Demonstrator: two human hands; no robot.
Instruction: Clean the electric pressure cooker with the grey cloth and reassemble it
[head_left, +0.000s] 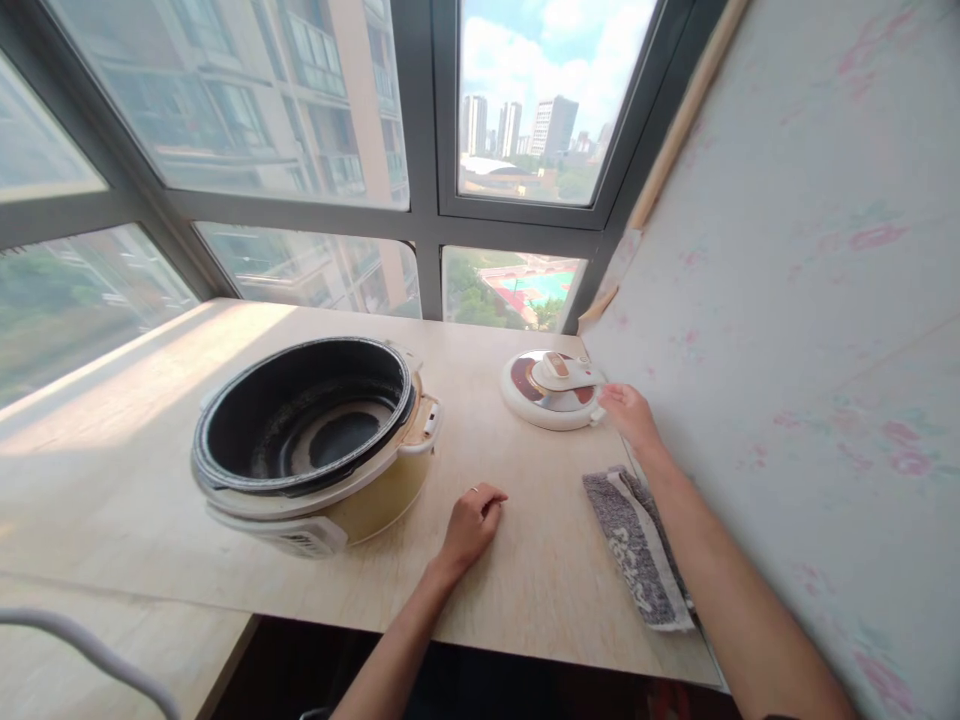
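A white electric pressure cooker (pixel 386 490) stands on the left of the tabletop without a lid on it. Its black inner pot (pixel 255 440) sits inside, with pale residue on the bottom. To the right, near the wall, lies the round cooker lid (pixel 551 415), with a shiny face and a white handle on top. My right hand (pixel 630 412) is closed at the lid's right edge, its fingertips on the end of the handle. Between cooker and towel, my left hand (pixel 474 522) rests on the table, fingers curled, with nothing visible in them.
A folded grey towel (pixel 637 550) lies by the right edge, under my right forearm. The flowered wall (pixel 825 300) closes off the right side, and windows (pixel 427 215) stand behind the table (pixel 480 380). A grey cable (pixel 82 645) arcs across the lower left.
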